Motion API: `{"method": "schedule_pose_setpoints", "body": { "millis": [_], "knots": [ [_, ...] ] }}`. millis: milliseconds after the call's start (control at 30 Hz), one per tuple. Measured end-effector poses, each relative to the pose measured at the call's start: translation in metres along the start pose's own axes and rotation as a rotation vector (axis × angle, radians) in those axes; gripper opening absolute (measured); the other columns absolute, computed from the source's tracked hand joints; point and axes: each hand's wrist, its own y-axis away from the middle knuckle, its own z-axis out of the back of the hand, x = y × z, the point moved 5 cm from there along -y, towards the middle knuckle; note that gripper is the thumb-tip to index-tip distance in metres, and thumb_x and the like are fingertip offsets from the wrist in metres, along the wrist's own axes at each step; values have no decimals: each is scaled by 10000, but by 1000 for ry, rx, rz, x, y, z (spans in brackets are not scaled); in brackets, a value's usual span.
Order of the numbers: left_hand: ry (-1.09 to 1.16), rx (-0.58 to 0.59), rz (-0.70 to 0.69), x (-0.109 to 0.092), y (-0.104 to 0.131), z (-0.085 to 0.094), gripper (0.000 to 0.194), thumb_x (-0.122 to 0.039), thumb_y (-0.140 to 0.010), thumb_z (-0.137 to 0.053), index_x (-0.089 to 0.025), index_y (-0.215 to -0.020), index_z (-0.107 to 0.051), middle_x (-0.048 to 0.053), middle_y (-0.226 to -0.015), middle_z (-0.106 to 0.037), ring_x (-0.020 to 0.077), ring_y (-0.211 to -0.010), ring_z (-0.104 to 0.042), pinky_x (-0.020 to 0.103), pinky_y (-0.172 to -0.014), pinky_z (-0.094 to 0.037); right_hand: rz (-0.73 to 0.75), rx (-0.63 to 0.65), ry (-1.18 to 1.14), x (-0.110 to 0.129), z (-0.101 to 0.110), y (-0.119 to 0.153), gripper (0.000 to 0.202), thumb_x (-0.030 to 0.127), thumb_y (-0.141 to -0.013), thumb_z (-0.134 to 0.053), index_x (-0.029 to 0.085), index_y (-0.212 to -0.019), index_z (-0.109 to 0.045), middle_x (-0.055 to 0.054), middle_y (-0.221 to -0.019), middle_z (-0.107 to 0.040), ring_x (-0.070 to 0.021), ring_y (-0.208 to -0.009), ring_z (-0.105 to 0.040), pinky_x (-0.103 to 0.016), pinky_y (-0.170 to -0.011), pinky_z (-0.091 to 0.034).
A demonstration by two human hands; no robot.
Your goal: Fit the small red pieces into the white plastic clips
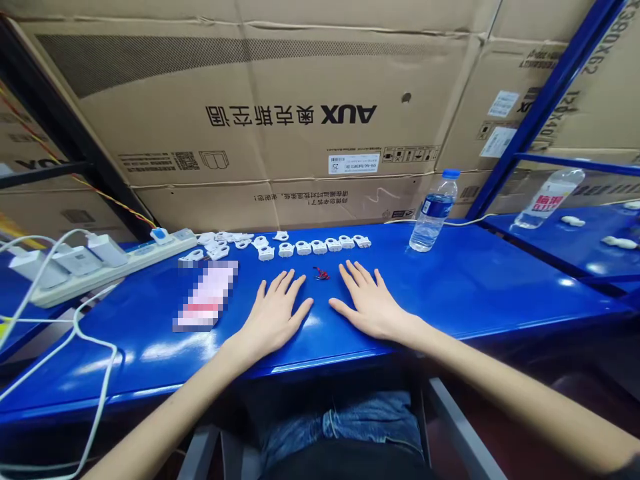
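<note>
My left hand [277, 311] lies flat on the blue table [300, 353], palm down with its fingers spread. Opposite it, my right hand [369, 300] rests the same way, and neither holds anything. Between the fingertips of both hands sits a small tangle of red and dark pieces [321, 274], too small to make out. Beyond the hands, several white plastic plug-like pieces [319, 247] stand in a row. More white pieces [220, 247] are heaped loosely to the left of that row.
A blurred-out pinkish flat thing [207, 297] lies left of my left hand. Further left, a power strip [115, 267] carries chargers and white cables [107, 373]. A capped water bottle [434, 212] stands at right, another bottle [549, 199] beyond the blue rack post. Cardboard boxes [290, 73] wall the back.
</note>
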Motion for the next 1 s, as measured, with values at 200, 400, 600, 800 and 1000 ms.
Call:
{"method": "schedule_pose_setpoints", "body": {
  "millis": [200,400,600,800,1000],
  "knots": [
    [13,-21,-204,-16,-41,18,305,-384,-922,-629,-243,-1175,-722,135,-1231,-711,363,-1234,-613,585,-1166,-396,44,-18,26,1,-1,-7,856,709,-1026,-351,141,-1665,-313,-172,-1744,-211,-346,-1643,-112,-655,-1305,-65],
    [-112,235,-529,-30,-79,10,260,-254,-951,-522,-212,-1096,-734,93,-1132,-723,267,-1089,-660,409,-989,-514,33,-328,130,-28,54,-70,640,336,-1038,-381,118,-1638,-341,-180,-1735,-258,-336,-1603,-246,-589,-1298,-188],
    [-60,140,-528,-17,-82,5,228,-291,-976,-526,-217,-1024,-736,82,-1031,-730,243,-1014,-657,377,-915,-521,50,-361,238,-76,76,-113,572,223,-1011,-342,119,-1560,-467,-189,-1624,-449,-341,-1444,-459,-527,-1241,-295],
    [95,-17,-470,-15,-78,7,176,-302,-948,-571,-226,-947,-730,83,-1096,-702,252,-1094,-634,426,-1019,-502,-5,-237,227,-104,68,-106,504,213,-1038,-330,119,-1479,-554,-207,-1518,-548,-341,-1333,-567,-469,-1118,-447],
    [291,-173,-253,-18,-78,14,163,-326,-935,-585,-210,-921,-699,71,-1027,-732,226,-1003,-666,381,-885,-549,62,-108,292,-106,64,-108,472,238,-1049,-403,162,-1493,-545,-174,-1462,-607,-320,-1298,-599,-413,-1077,-469]
  ]
}}
